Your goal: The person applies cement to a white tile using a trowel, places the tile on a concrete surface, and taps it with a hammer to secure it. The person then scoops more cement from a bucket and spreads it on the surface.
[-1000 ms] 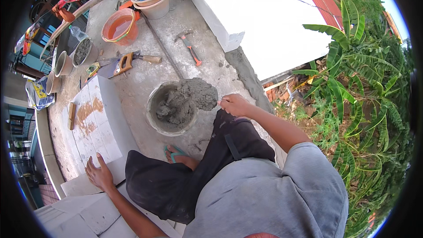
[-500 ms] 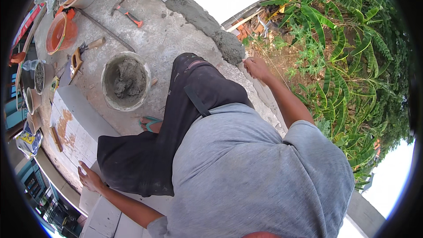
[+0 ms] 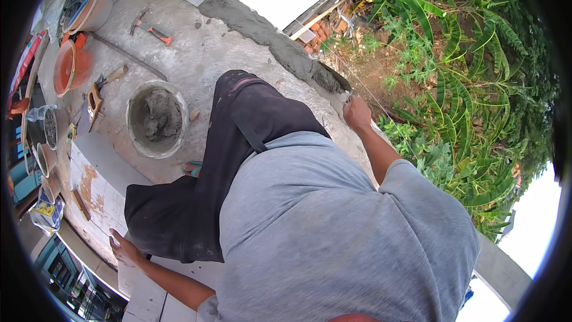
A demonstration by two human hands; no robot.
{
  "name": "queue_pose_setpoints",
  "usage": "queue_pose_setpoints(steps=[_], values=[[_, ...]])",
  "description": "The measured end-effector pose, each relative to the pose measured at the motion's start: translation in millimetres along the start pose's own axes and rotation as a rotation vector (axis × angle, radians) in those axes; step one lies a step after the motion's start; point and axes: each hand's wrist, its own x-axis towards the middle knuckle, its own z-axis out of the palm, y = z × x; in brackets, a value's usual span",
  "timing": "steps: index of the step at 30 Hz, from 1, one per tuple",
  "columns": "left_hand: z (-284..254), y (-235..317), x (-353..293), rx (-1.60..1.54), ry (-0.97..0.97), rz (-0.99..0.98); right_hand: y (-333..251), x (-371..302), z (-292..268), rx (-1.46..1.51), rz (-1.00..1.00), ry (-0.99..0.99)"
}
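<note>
My right hand (image 3: 357,113) is closed round the handle of a trowel (image 3: 341,79). Its dark blade lies at the near end of a wet grey mortar strip (image 3: 262,33) along the floor's edge. Low on the left, my left hand (image 3: 126,251) has its fingers apart and holds nothing; it is by the pale blocks (image 3: 98,188), and I cannot tell whether it touches them. A round bucket (image 3: 132,120) with grey mortar (image 3: 162,113) inside stands left of my knee.
A claw hammer (image 3: 154,33), a steel bar (image 3: 128,53) and a handsaw (image 3: 94,104) lie on the concrete floor. Orange tubs (image 3: 64,68) and smaller pots (image 3: 50,128) line the left side. Past the mortar strip the floor drops to a planted plot (image 3: 405,71). A thin string (image 3: 360,80) runs alongside.
My right hand has moved slightly right and nearer to me, and the trowel blade now shows at the mortar's end. The view has shifted a little; my left hand keeps its place by the blocks.
</note>
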Motion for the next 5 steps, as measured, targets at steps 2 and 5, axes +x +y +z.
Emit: queue_pose_setpoints(steps=[2,5], values=[[2,-2,5,-0.004,-0.010,0.008,-1,-9,5,0.051,0.020,0.028],[11,-18,24,0.016,-0.002,0.006,-4,-16,-2,0.166,0.161,-0.153]])
